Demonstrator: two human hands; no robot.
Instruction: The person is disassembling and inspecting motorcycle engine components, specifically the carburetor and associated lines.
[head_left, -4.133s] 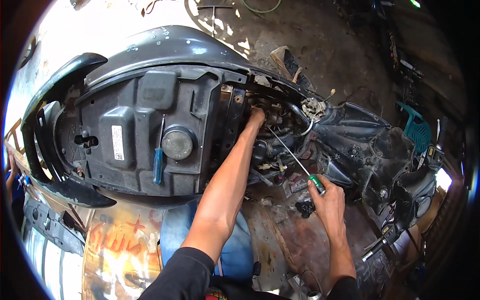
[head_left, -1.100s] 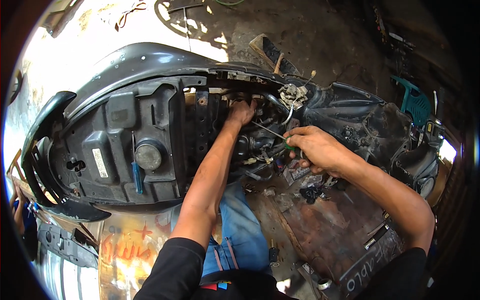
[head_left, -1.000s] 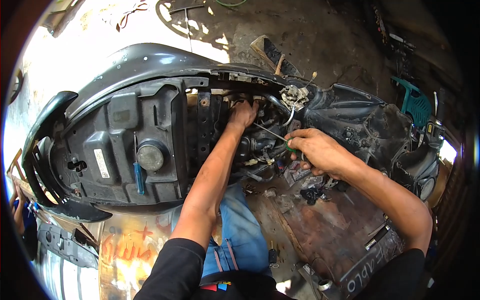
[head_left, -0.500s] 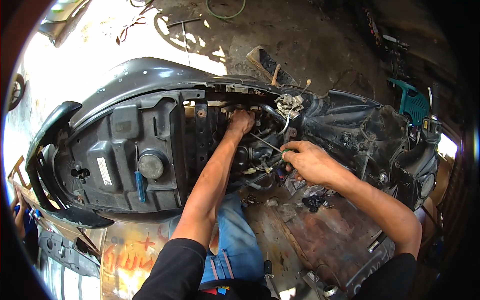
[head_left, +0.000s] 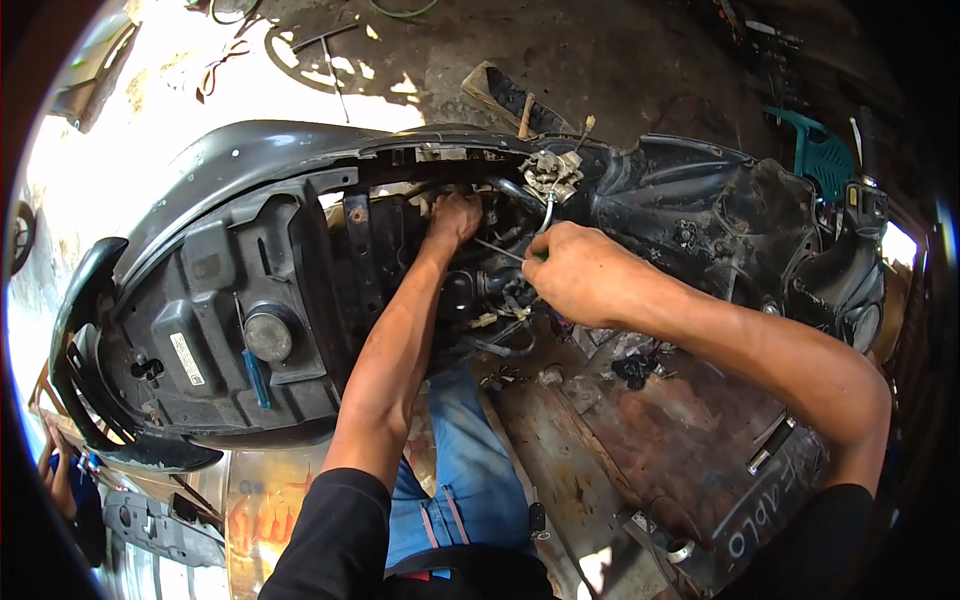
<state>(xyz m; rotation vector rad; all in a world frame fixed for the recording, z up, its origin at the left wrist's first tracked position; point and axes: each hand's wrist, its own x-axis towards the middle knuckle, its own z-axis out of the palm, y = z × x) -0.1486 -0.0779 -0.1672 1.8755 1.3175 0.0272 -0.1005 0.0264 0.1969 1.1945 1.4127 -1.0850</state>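
My right hand (head_left: 578, 275) has its fingers wrapped round the green-handled screwdriver (head_left: 505, 251), shaft slanting into the opened motorbike (head_left: 462, 288); my left hand (head_left: 455, 218) is in there too, near the shaft, fingers' grip impossible to tell.

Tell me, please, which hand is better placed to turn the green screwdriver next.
The right hand, I judge: it grips the green screwdriver, while the left hand reaches into the motorcycle, beyond the shaft.
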